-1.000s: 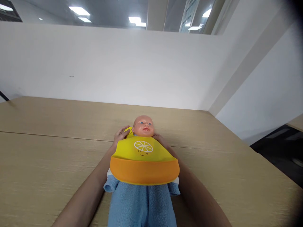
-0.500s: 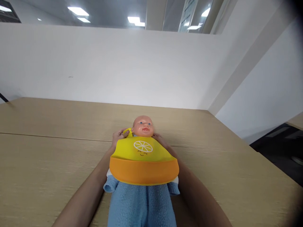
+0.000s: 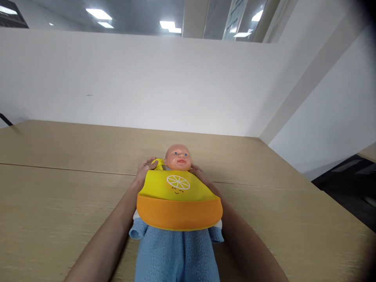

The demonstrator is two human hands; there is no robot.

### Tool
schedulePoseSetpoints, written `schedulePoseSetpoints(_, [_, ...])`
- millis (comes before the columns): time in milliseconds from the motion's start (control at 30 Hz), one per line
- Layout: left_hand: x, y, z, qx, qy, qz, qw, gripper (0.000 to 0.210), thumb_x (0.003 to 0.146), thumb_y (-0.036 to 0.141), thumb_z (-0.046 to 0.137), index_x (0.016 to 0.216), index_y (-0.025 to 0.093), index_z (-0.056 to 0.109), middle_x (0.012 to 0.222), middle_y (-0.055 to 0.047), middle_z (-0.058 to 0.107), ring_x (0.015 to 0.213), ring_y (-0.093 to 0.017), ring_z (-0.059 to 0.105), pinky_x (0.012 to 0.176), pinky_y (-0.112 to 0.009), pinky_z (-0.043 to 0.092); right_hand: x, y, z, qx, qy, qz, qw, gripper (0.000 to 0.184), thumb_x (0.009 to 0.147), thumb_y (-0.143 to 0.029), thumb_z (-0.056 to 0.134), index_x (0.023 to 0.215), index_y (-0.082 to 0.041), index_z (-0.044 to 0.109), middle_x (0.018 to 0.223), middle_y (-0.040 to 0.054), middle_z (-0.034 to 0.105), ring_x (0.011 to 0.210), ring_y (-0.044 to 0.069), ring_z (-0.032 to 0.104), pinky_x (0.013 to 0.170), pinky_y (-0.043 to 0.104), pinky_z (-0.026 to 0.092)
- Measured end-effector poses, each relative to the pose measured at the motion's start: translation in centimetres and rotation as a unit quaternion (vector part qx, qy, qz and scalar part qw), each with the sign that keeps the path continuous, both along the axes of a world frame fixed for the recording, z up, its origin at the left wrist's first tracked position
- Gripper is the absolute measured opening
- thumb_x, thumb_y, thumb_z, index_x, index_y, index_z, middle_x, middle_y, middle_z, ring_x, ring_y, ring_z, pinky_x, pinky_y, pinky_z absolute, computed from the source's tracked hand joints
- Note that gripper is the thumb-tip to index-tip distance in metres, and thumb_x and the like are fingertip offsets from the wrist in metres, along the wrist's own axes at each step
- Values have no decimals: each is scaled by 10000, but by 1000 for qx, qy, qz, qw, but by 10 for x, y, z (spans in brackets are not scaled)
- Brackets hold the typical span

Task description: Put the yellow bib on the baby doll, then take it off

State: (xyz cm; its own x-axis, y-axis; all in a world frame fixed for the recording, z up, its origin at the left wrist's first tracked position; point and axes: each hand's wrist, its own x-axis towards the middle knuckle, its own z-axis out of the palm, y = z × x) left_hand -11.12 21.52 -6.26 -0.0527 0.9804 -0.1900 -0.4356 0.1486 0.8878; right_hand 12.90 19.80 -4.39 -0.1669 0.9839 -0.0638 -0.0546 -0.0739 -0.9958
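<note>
A baby doll (image 3: pixel 177 156) in a blue fleecy outfit (image 3: pixel 176 252) lies face up on the table. Over its chest spreads a yellow bib (image 3: pixel 155 182) with a white citrus slice and an orange pocket (image 3: pixel 179 213). My left hand (image 3: pixel 143 171) is beside the doll's neck, its fingers and thumb closed at the bib's yellow strap end (image 3: pixel 158 163). On the other side, my right hand (image 3: pixel 200 174) reaches in close to the neck with curled fingers. The bib and the doll's head partly cover those fingertips, so what they hold is hidden.
The wooden table (image 3: pixel 73 203) has a seam running across it. Beyond its far edge stands a white wall (image 3: pixel 141 82) with glass above. A black object (image 3: pixel 349 188) is by the table's right edge, and a thin black bar (image 3: pixel 6 119) shows at far left.
My left hand has shifted slightly left and its thumb covers less of the strap end, which shows more fully. The right hand and the doll look nearly the same.
</note>
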Motion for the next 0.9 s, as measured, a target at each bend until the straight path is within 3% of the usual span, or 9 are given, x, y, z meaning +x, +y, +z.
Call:
schedulePoseSetpoints(167, [-3, 1, -5, -5, -11, -59, 998, 681, 568, 218, 831, 1201, 186, 581, 854, -50, 721, 643, -179, 676, 568, -269, 510, -3, -2, 3, -26, 35, 31, 999, 496, 660, -310, 646, 1147, -215, 633, 984, 67, 725, 869, 266, 668, 751, 387, 517])
schedulePoseSetpoints(333, [0, 5, -10, 16, -42, -71, 996, 533, 560, 210, 826, 1058, 184, 637, 814, -15, 713, 614, -154, 658, 561, -254, 503, -3, -5, 5, -57, 76, 55, 994, 481, 648, -319, 665, 1118, -222, 642, 1045, 61, 713, 909, 257, 658, 790, 376, 511])
schedulePoseSetpoints(467, [2, 7, -12, 25, -54, -87, 994, 546, 549, 246, 838, 1053, 190, 635, 822, -8, 708, 631, -159, 664, 557, -247, 492, -3, -6, 6, -55, 75, 38, 995, 485, 641, -315, 678, 1118, -231, 638, 1035, 52, 716, 909, 249, 652, 779, 357, 505])
schedulePoseSetpoints(600, [4, 4, -11, 31, -54, -116, 991, 521, 571, 289, 840, 1044, 190, 644, 820, -14, 708, 619, -153, 659, 567, -251, 491, -5, -4, 5, -72, 91, 43, 992, 479, 624, -279, 667, 1099, -222, 642, 978, 53, 725, 853, 247, 659, 753, 365, 512])
schedulePoseSetpoints(900, [6, 0, -6, 4, -34, -161, 986, 309, 596, 323, 822, 809, 150, 680, 646, -19, 674, 491, -146, 604, 492, -258, 443, -4, 1, 1, -64, 78, 55, 993, 417, 631, -273, 664, 1045, -225, 664, 1030, 54, 717, 905, 251, 659, 794, 373, 518])
